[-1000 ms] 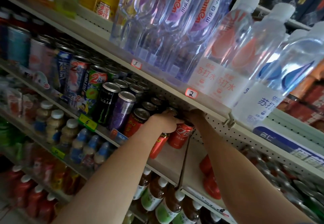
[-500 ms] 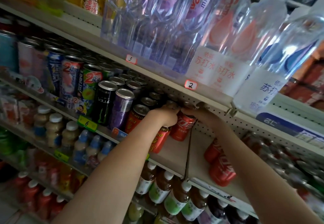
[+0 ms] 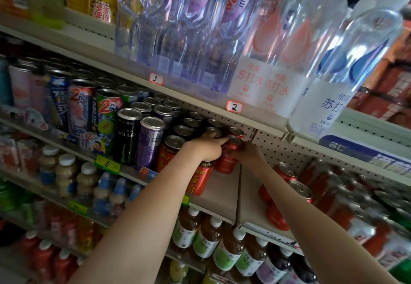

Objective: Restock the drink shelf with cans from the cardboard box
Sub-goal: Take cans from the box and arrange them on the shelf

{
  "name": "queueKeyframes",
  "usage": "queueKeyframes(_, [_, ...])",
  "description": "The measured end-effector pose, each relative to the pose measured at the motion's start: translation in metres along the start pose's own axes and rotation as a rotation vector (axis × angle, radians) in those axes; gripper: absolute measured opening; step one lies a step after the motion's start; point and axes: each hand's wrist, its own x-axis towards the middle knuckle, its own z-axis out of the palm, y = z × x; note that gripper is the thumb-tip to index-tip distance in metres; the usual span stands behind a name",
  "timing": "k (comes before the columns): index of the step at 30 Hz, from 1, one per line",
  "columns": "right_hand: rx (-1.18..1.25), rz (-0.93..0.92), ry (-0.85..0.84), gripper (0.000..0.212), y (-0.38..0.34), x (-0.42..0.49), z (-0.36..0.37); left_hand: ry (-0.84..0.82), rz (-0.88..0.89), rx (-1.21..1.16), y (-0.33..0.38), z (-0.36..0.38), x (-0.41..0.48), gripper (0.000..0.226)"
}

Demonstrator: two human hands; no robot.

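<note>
Both my arms reach into the middle drink shelf (image 3: 219, 187). My left hand (image 3: 209, 148) and my right hand (image 3: 249, 153) close around a red cola can (image 3: 229, 157) that stands tilted on the shelf, just under the pegboard back. Another red cola can (image 3: 236, 132) stands right behind it. A red herbal-tea can (image 3: 201, 178) stands below my left wrist, with a second one (image 3: 170, 150) to its left. More red cola cans (image 3: 295, 191) stand to the right of the shelf divider. The cardboard box is out of view.
Black and purple energy cans (image 3: 130, 137) and tall colourful cans (image 3: 82, 106) fill the shelf's left part. Water bottles (image 3: 282, 46) crowd the shelf above, close over my hands. Tea bottles (image 3: 206, 237) line the shelf below. A thin divider (image 3: 239, 192) splits the can shelf.
The view has tilted down a little. My right hand has drawn back from deep under the upper shelf to the front cola can; my left hand stays at the can.
</note>
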Motion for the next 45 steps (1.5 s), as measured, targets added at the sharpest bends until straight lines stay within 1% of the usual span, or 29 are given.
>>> queueKeyframes(2, [-0.008,-0.004,-0.03,0.046,-0.002,0.001,-0.002,0.0,0.004,-0.006,0.0,-0.001,-0.001,0.056])
queueKeyframes(4, [0.022,-0.05,-0.134,0.047,-0.007,-0.003,-0.015,0.008,0.019,0.001,0.001,-0.002,-0.002,0.056])
queueKeyframes(6, [-0.034,-0.098,-0.223,0.061,-0.007,-0.011,-0.039,0.022,0.038,0.015,0.001,-0.003,-0.003,0.055])
queueKeyframes(7, [-0.112,-0.086,-0.235,0.071,-0.004,-0.016,-0.054,0.032,0.051,0.011,0.001,-0.002,-0.002,0.055])
queueKeyframes(8, [-0.219,-0.033,-0.226,0.079,-0.002,-0.021,-0.069,0.045,0.059,-0.002,-0.001,-0.002,-0.001,0.053])
queueKeyframes(10, [-0.376,0.101,-0.208,0.084,0.012,-0.031,-0.098,0.07,0.066,-0.015,-0.004,0.0,0.003,0.052])
queueKeyframes(11, [-0.437,0.156,-0.24,0.083,0.02,-0.035,-0.107,0.082,0.063,-0.013,-0.005,0.001,0.005,0.052])
queueKeyframes(13, [-0.52,0.251,-0.359,0.08,0.035,-0.041,-0.116,0.086,0.049,0.0,-0.006,0.003,0.009,0.052])
queueKeyframes(14, [-0.508,0.284,-0.403,0.08,0.041,-0.041,-0.115,0.083,0.042,0.011,-0.006,0.004,0.011,0.053])
queueKeyframes(15, [-0.457,0.309,-0.412,0.077,0.047,-0.041,-0.113,0.078,0.038,0.019,-0.007,0.006,0.012,0.053])
queueKeyframes(17, [-0.357,0.297,-0.38,0.067,0.052,-0.046,-0.108,0.064,0.04,0.024,-0.008,0.008,0.014,0.054])
queueKeyframes(20, [-0.384,0.205,-0.258,0.054,0.055,-0.048,-0.102,0.06,0.04,0.026,-0.01,0.007,0.014,0.055])
queueKeyframes(23, [-0.364,0.127,-0.202,0.042,0.051,-0.049,-0.099,0.057,0.046,0.032,-0.009,0.005,0.012,0.055])
queueKeyframes(25, [-0.355,0.087,-0.173,0.039,0.043,-0.049,-0.098,0.051,0.047,0.035,-0.009,0.005,0.012,0.055])
queueKeyframes(30, [-0.284,0.029,-0.171,0.05,0.013,-0.049,-0.09,0.05,0.047,0.048,-0.01,0.005,0.012,0.054])
queueKeyframes(31, [-0.267,0.013,-0.167,0.056,0.007,-0.049,-0.086,0.048,0.046,0.05,-0.011,0.005,0.013,0.054])
queueKeyframes(32, [-0.251,-0.001,-0.169,0.067,0.002,-0.049,-0.081,0.043,0.042,0.052,-0.011,0.006,0.014,0.054])
queueKeyframes(34, [-0.176,-0.008,-0.202,0.096,-0.005,-0.05,-0.072,0.033,0.03,0.054,-0.012,0.006,0.015,0.055])
queueKeyframes(35, [-0.131,-0.015,-0.226,0.106,-0.008,-0.05,-0.067,0.031,0.026,0.056,-0.012,0.006,0.015,0.055])
queueKeyframes(37, [-0.09,-0.036,-0.261,0.112,-0.012,-0.051,-0.057,0.035,0.027,0.064,-0.012,0.006,0.015,0.055])
queueKeyframes(39, [-0.049,-0.036,-0.253,0.114,-0.016,-0.05,-0.047,0.048,0.038,0.074,-0.011,0.007,0.014,0.054])
queueKeyframes(40, [-0.024,-0.032,-0.24,0.112,-0.017,-0.049,-0.043,0.053,0.041,0.078,-0.01,0.007,0.014,0.054])
queueKeyframes(41, [-0.01,-0.034,-0.224,0.102,-0.018,-0.047,-0.039,0.056,0.042,0.076,-0.01,0.007,0.014,0.054])
queueKeyframes(43, [0.002,-0.054,-0.211,0.073,-0.02,-0.047,-0.035,0.062,0.052,0.067,-0.01,0.007,0.014,0.053])
queueKeyframes(45, [0.052,-0.081,-0.219,0.065,-0.021,-0.047,-0.032,0.075,0.071,0.059,-0.01,0.007,0.013,0.051])
